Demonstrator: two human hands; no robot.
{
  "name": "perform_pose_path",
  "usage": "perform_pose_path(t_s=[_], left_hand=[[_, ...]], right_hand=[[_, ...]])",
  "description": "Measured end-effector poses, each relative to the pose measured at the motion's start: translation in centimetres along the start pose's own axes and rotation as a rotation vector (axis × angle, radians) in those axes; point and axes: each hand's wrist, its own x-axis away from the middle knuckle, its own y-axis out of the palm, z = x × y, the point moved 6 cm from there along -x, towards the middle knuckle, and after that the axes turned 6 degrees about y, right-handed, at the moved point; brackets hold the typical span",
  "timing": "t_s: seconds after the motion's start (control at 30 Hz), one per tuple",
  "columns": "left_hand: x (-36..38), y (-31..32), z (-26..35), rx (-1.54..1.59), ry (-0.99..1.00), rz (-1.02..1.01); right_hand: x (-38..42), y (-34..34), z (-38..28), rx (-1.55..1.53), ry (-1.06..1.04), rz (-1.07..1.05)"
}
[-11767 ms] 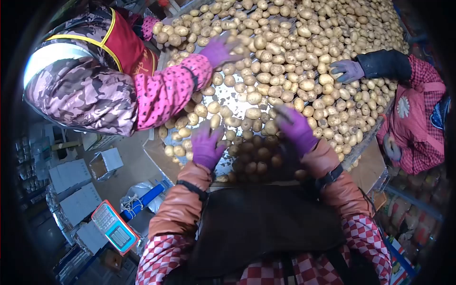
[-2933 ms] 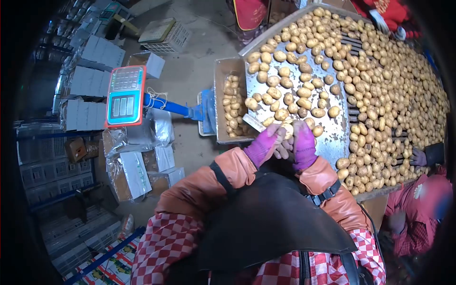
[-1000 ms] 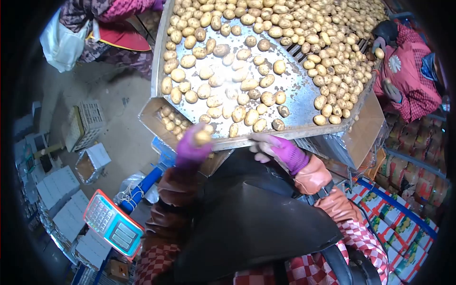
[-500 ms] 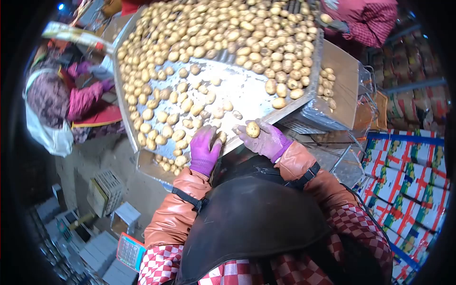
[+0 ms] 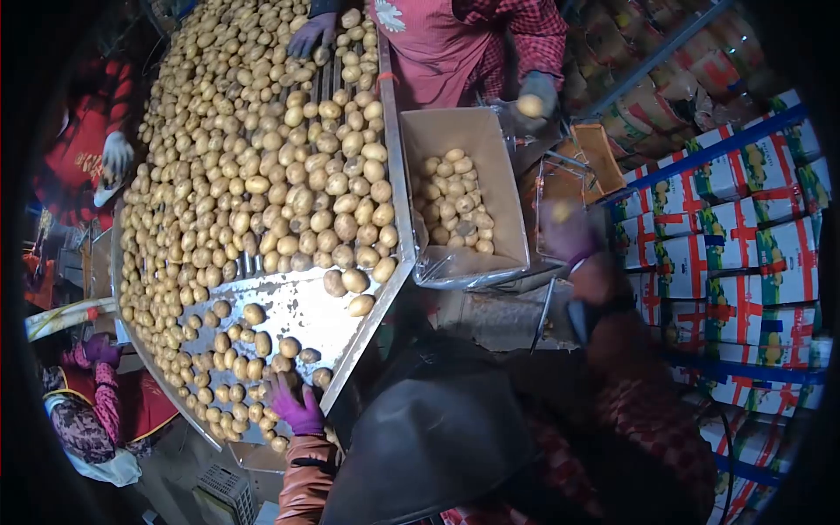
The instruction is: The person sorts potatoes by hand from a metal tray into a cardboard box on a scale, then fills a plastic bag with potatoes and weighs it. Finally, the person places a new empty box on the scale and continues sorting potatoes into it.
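Note:
My left hand [image 5: 297,409], in a purple glove, lies with its fingers apart at the near corner of the metal sorting table [image 5: 372,328], against a cluster of loose potatoes [image 5: 254,367]. It does not appear to grip any of them. Out to the right, my right hand [image 5: 570,236] is smeared by motion, and a potato [image 5: 562,212] shows at its fingers. That hand is raised to the right of a plastic-lined cardboard box [image 5: 514,206], which holds a heap of potatoes [image 5: 455,197].
Across the box, a co-worker's gloved hand [image 5: 538,92] holds a potato. Other co-workers' gloved hands [image 5: 312,35] work around the table. Printed cartons [image 5: 735,262] are stacked at the right, with an orange crate [image 5: 598,162] near them. A plastic crate [image 5: 223,490] stands on the floor.
The view has swung to the right. My right hand has moved from the table's edge out past the cardboard box, carrying the potato. My left hand remains at the potatoes.

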Motion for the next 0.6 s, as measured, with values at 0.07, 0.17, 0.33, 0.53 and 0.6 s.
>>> perform_pose_path(t_s=[0.07, 0.17, 0.33, 0.53, 0.6], left_hand=[[-0.1, 0.3, 0.0, -0.031, 0.009, -0.014], [0.6, 0.9, -0.8, -0.069, -0.005, -0.051], [-0.4, 0.4, -0.6, 0.024, -0.137, -0.139], [-9.8, -2.3, -7.2, -0.174, -0.087, -0.068], [-12.2, -4.1, -11.5, -0.276, -0.151, -0.06]], right_hand=[[-1.5, 3.7, 4.6, -0.315, 0.163, -0.228], [-3.8, 7.3, 3.7, -0.382, 0.231, -0.173], [-3.9, -1.6, -15.0, -3.492, 0.215, -0.944], [-3.0, -21.4, -23.9, -2.708, -0.233, -1.311], [-3.9, -26.7, -24.1, -2.55, -0.332, -1.293]])
